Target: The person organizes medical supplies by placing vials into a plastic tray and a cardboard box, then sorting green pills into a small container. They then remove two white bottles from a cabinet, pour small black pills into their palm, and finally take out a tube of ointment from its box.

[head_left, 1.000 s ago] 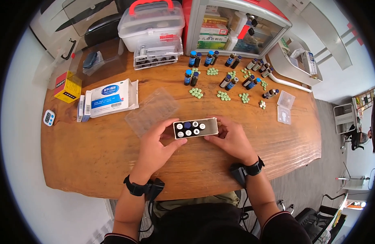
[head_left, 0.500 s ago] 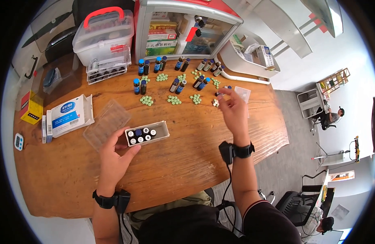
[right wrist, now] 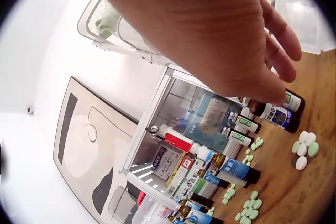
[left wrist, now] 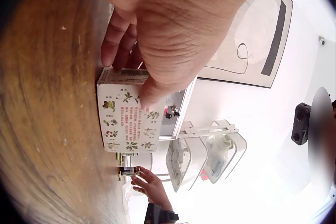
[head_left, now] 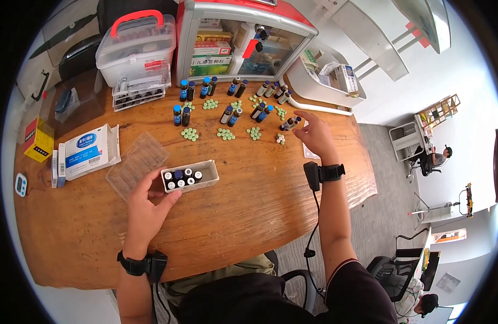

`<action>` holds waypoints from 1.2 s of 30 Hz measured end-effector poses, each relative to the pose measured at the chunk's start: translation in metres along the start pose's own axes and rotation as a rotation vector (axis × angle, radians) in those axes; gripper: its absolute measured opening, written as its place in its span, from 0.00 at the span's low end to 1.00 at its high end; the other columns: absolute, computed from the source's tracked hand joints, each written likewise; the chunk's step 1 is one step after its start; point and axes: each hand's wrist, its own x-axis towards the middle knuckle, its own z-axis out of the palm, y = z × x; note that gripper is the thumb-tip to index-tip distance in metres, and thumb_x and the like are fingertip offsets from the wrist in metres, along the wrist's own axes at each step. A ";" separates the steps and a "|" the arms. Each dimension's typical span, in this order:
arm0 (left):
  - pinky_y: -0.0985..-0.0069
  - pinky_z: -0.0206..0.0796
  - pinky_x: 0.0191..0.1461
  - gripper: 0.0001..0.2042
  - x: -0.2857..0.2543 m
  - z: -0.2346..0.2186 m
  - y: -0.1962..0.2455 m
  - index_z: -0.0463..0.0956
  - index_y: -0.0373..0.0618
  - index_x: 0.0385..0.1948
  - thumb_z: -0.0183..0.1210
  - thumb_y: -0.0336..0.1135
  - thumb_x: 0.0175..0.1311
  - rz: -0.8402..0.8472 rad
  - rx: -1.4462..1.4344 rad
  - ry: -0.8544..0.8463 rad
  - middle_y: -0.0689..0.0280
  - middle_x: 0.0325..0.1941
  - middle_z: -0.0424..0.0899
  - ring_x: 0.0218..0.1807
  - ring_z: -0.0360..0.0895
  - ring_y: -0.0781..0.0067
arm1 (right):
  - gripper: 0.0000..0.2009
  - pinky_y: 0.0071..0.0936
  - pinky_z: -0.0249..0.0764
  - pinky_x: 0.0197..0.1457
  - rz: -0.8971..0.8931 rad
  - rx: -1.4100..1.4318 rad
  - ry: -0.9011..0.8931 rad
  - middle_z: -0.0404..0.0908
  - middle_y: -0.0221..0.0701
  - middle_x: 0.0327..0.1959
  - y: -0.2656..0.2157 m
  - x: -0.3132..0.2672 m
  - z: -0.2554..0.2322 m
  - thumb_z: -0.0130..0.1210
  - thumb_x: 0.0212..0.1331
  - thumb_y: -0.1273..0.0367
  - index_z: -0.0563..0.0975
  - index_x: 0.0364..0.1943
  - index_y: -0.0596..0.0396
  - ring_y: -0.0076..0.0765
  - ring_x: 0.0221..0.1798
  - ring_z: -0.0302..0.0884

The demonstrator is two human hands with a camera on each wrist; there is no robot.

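In the head view my left hand (head_left: 146,208) holds a small open carton (head_left: 208,177) low over the table, fingers on its far side and thumb on its near side. Several small vials stand upright in its left part; one has a dark blue cap, the others pale tops. The carton's printed side (left wrist: 131,119) faces the left wrist camera. Over at the right, my right hand (head_left: 316,137) has thumb and fingers spread about the top of a dark vial (right wrist: 294,100), fingertips right at its cap. A second vial (right wrist: 275,116) stands beside it, by white and green tablets (right wrist: 304,145).
Several vial groups and green tablet piles (head_left: 225,134) stand in rows at the back, before a glass-fronted cabinet (head_left: 243,51). A clear plastic tray (head_left: 135,164), a white medicine box (head_left: 92,151) and a timer (head_left: 21,184) lie left. A clear case (head_left: 309,151) lies under the right hand.
My right hand has left the carton and moved right and away to the vials beside the white tablets. The left hand keeps the carton, and the head view has swung right.
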 end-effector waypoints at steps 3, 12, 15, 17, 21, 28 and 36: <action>0.76 0.75 0.49 0.24 0.000 0.000 -0.001 0.78 0.42 0.58 0.73 0.33 0.59 -0.005 0.009 -0.002 0.63 0.49 0.87 0.48 0.83 0.74 | 0.25 0.34 0.80 0.43 0.008 0.010 -0.041 0.88 0.40 0.43 -0.004 0.004 -0.001 0.69 0.55 0.65 0.80 0.59 0.51 0.37 0.35 0.87; 0.76 0.75 0.49 0.25 0.000 0.001 -0.005 0.78 0.42 0.58 0.73 0.33 0.58 -0.007 -0.004 0.017 0.64 0.50 0.87 0.49 0.83 0.74 | 0.18 0.36 0.79 0.41 0.008 0.047 -0.043 0.88 0.43 0.32 0.006 0.014 0.015 0.69 0.58 0.60 0.85 0.48 0.56 0.42 0.35 0.86; 0.78 0.75 0.49 0.25 0.000 -0.002 -0.007 0.76 0.39 0.60 0.71 0.30 0.60 0.012 0.005 -0.032 0.64 0.51 0.85 0.48 0.82 0.76 | 0.16 0.31 0.79 0.38 -0.033 0.168 0.036 0.88 0.40 0.31 -0.007 0.010 0.019 0.69 0.59 0.61 0.85 0.45 0.57 0.36 0.32 0.86; 0.78 0.74 0.50 0.24 -0.002 -0.004 -0.005 0.76 0.40 0.59 0.71 0.30 0.60 0.007 0.036 -0.022 0.65 0.52 0.85 0.49 0.81 0.77 | 0.14 0.24 0.76 0.34 -0.007 0.300 0.124 0.88 0.35 0.29 -0.033 -0.003 0.008 0.69 0.60 0.64 0.85 0.44 0.58 0.26 0.29 0.83; 0.78 0.74 0.50 0.25 0.000 0.004 -0.004 0.76 0.40 0.60 0.71 0.30 0.60 0.000 0.033 -0.023 0.65 0.52 0.85 0.50 0.81 0.76 | 0.14 0.18 0.77 0.35 -0.151 0.589 0.003 0.87 0.27 0.30 -0.109 -0.034 0.002 0.70 0.60 0.67 0.85 0.46 0.59 0.15 0.30 0.79; 0.73 0.77 0.50 0.26 0.000 0.001 -0.004 0.77 0.41 0.58 0.74 0.32 0.57 0.016 0.016 0.011 0.62 0.51 0.87 0.51 0.84 0.72 | 0.14 0.23 0.80 0.37 -0.332 0.601 -0.296 0.86 0.35 0.33 -0.188 -0.056 0.015 0.70 0.59 0.67 0.84 0.45 0.59 0.27 0.32 0.84; 0.72 0.77 0.49 0.27 0.001 -0.002 -0.002 0.76 0.41 0.59 0.74 0.35 0.58 0.046 0.029 -0.001 0.60 0.51 0.87 0.51 0.86 0.66 | 0.12 0.29 0.79 0.34 -0.436 0.431 -0.309 0.84 0.37 0.31 -0.194 -0.055 0.030 0.69 0.57 0.68 0.84 0.42 0.60 0.35 0.28 0.83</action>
